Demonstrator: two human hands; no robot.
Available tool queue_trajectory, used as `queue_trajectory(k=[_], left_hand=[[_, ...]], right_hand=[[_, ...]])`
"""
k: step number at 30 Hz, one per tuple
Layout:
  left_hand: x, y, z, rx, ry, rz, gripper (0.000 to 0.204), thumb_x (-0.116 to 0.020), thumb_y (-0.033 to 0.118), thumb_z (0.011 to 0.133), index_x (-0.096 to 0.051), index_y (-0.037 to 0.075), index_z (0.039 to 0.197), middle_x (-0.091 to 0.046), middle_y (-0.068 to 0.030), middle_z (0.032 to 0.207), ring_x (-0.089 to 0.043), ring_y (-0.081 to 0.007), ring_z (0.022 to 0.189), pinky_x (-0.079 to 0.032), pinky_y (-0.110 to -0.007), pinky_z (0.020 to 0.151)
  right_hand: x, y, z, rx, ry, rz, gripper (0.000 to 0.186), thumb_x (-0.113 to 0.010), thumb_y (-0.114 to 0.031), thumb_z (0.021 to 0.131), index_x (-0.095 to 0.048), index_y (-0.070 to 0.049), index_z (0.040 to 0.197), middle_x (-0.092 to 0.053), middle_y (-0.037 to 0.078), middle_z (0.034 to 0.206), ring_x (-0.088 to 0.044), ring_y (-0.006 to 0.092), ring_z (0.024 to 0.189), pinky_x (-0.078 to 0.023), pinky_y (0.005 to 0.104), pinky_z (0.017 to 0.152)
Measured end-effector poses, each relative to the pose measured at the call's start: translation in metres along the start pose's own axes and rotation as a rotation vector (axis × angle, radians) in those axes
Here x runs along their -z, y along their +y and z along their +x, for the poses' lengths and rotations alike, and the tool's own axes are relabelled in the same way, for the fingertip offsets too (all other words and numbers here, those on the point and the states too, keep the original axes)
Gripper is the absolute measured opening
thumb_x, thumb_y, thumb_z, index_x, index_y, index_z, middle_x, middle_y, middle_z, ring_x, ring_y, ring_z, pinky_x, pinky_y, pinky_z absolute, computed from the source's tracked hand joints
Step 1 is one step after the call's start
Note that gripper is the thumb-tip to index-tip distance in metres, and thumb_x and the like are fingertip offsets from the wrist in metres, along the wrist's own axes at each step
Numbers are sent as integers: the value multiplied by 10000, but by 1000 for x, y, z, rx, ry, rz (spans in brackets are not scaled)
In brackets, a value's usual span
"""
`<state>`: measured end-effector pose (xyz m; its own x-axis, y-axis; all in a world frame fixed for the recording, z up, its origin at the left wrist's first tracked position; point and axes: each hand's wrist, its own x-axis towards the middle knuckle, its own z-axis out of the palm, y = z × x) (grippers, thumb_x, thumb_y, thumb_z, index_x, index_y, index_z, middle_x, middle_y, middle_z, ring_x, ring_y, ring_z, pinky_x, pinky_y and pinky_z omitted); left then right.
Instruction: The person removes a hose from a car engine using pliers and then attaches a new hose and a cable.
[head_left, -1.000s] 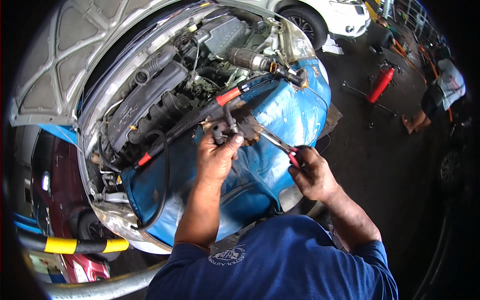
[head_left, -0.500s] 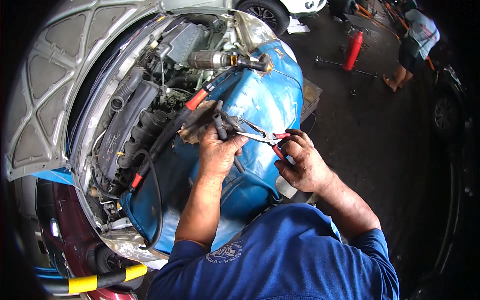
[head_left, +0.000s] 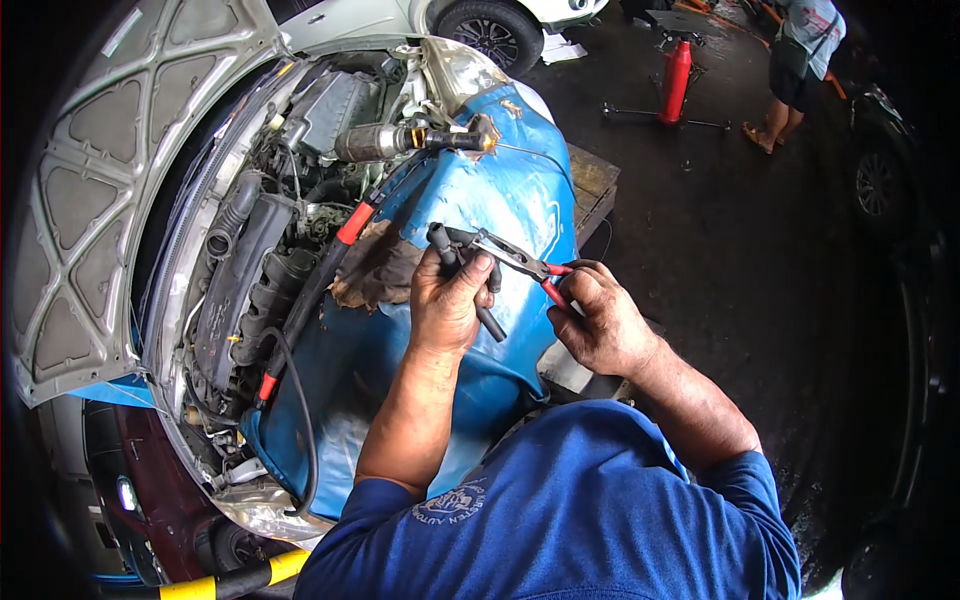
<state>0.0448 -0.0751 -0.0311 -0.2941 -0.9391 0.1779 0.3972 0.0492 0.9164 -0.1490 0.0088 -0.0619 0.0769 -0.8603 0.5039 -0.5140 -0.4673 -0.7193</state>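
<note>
At the far left the raised hood point(head_left: 110, 190) shows its ribbed grey underside, tilted up and away from the engine bay point(head_left: 270, 260). The bay sits just beside it, packed with a dark engine cover, black hoses and a grey box near its top edge. A thick black cable with red sleeves point(head_left: 320, 270) runs from the lower part of the bay up toward its upper right, crossing onto the blue cover point(head_left: 480, 190) draped over the car's front. A brown rag point(head_left: 375, 270) lies on that cover at the bay's edge, and a metal cylinder part point(head_left: 385, 142) rests across the top of the cover.

The left hand point(head_left: 450, 300) is closed around a bunch of black rubber hoses point(head_left: 470, 280), their ends sticking up above the fingers and one hanging below the palm. The hoses lie over the blue cover, just right of the rag. The steel nose of a pair of red-handled pliers point(head_left: 520, 260) meets the hoses at the top of the left hand; whether it bites on one cannot be told.

The right hand point(head_left: 600, 320) is wrapped around the red handles, just beside the left hand and a little lower, with the handles drawn close together.

Further right lies wet dark floor point(head_left: 720, 260). Near the upper edge a red jack point(head_left: 676, 80) stands upright, and another person point(head_left: 800, 60) stands beside it.
</note>
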Motion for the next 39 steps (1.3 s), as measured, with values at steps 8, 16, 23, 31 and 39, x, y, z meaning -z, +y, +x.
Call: queue_trajectory(k=[8, 16, 23, 31, 39], left_hand=[[-42, -22, 5, -48, 43, 46, 175, -719, 82, 876, -584, 91, 988, -587, -3, 747, -517, -97, 556, -425, -249, 496], [-83, -54, 13, -98, 48, 51, 144, -710, 103, 907, -589, 66, 975, -602, -4, 772, -530, -80, 597, -410, -215, 486], [-110, -70, 20, -64, 94, 95, 137, -692, 112, 914, -594, 71, 1000, -584, 1, 761, -516, -84, 574, -421, -231, 489], [-116, -80, 25, -72, 62, 106, 159, -659, 148, 930, -616, 48, 1045, -592, -15, 770, -524, -105, 566, -439, -257, 506], [-114, -74, 20, -152, 89, 159, 229, -625, 151, 960, -601, 34, 1156, -609, -15, 828, -544, -97, 660, -449, -253, 570]], right_hand=[[33, 24, -3, -48, -77, 69, 260, -706, -47, 746, -573, -16, 967, -597, 184, 930, -583, 377, 929, -507, 437, 821], [63, 54, -7, -241, -116, 144, 438, -642, -93, 769, -562, 31, 1182, -613, 243, 1052, -626, 415, 996, -518, 458, 867], [97, 72, -5, -282, -291, 70, 331, -607, -90, 761, -587, 33, 1067, -636, 233, 979, -636, 402, 965, -519, 460, 833], [109, 85, -7, -312, -303, 105, 291, -598, -69, 765, -571, 13, 1043, -645, 237, 912, -646, 417, 906, -516, 474, 794], [101, 95, -14, -360, -396, 218, 285, -553, -37, 780, -535, 24, 1057, -610, 173, 817, -611, 267, 772, -495, 397, 717]])
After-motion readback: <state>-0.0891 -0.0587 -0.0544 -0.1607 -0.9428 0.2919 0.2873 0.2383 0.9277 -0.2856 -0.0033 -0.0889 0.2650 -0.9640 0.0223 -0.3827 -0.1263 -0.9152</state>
